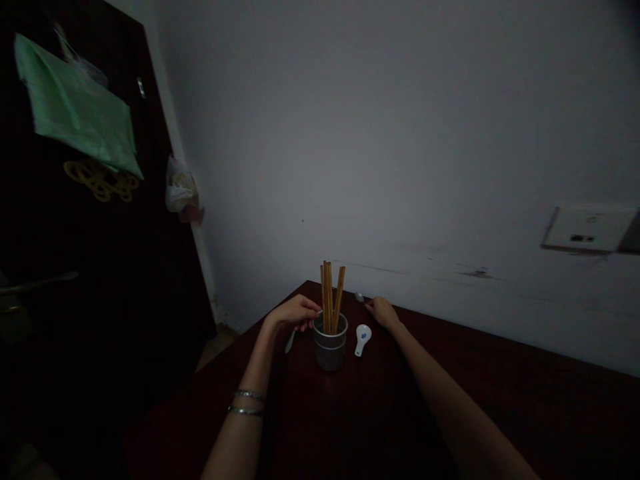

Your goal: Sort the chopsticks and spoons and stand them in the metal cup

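A metal cup [330, 347] stands on the dark wooden table [500, 400] with several wooden chopsticks [331, 293] upright in it. My left hand [295, 312] is curled at the cup's left rim, and a white spoon [291, 341] pokes out beneath it. My right hand [383, 311] is closed in a pinch on the handle of a small metal spoon [359, 297] lying behind the cup. A white ceramic spoon with a blue mark [363, 337] lies on the table just right of the cup. Two bangles circle my left wrist.
A white wall rises right behind the table, with a socket plate [587, 229] at the right. A dark door at the left carries a green bag [75, 110] and a small plastic bag [181, 190]. The room is dim.
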`<action>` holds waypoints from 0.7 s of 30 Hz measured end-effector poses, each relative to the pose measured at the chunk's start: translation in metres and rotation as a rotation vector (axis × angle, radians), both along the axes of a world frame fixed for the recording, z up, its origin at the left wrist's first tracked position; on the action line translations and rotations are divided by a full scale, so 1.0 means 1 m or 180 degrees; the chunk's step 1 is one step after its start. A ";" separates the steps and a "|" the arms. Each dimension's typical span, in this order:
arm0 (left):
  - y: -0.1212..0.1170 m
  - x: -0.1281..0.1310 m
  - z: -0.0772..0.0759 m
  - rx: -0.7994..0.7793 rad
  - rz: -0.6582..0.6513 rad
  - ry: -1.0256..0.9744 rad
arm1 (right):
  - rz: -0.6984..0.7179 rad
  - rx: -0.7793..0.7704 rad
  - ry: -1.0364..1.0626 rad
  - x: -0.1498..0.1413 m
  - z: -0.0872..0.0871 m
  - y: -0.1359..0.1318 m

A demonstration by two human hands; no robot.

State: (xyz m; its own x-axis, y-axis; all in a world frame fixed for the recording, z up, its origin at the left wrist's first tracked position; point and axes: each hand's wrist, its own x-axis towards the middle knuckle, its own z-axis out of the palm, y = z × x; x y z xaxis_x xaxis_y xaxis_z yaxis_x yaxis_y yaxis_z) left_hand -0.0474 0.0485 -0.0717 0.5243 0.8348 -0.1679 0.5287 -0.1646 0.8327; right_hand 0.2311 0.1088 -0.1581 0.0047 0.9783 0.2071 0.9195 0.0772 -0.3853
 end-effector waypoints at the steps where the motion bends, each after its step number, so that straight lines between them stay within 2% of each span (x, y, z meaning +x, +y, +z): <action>1: 0.000 0.000 0.000 0.0019 0.0003 0.0003 | -0.0003 -0.0004 -0.0041 -0.001 -0.001 0.000; 7: -0.002 -0.001 0.002 0.0071 -0.0117 -0.0020 | -0.0091 0.0023 -0.0353 -0.006 -0.006 0.000; 17: -0.005 0.000 0.003 0.0026 0.0017 -0.0120 | -0.0097 0.0063 -0.0720 -0.004 -0.004 -0.004; 19: -0.004 -0.001 0.002 0.0040 0.0054 -0.0134 | -0.0164 0.0172 -0.0615 -0.003 0.001 -0.007; 21: -0.001 -0.002 0.001 0.0152 0.0147 -0.0141 | -0.0151 0.0417 -0.0057 -0.006 0.010 -0.010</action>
State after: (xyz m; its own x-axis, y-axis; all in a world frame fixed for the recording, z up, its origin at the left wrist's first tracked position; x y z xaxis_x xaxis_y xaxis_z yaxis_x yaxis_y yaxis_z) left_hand -0.0491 0.0474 -0.0703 0.4910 0.8648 -0.1046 0.4995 -0.1811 0.8472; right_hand 0.2250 0.0984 -0.1478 0.0454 0.9416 0.3336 0.9299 0.0821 -0.3584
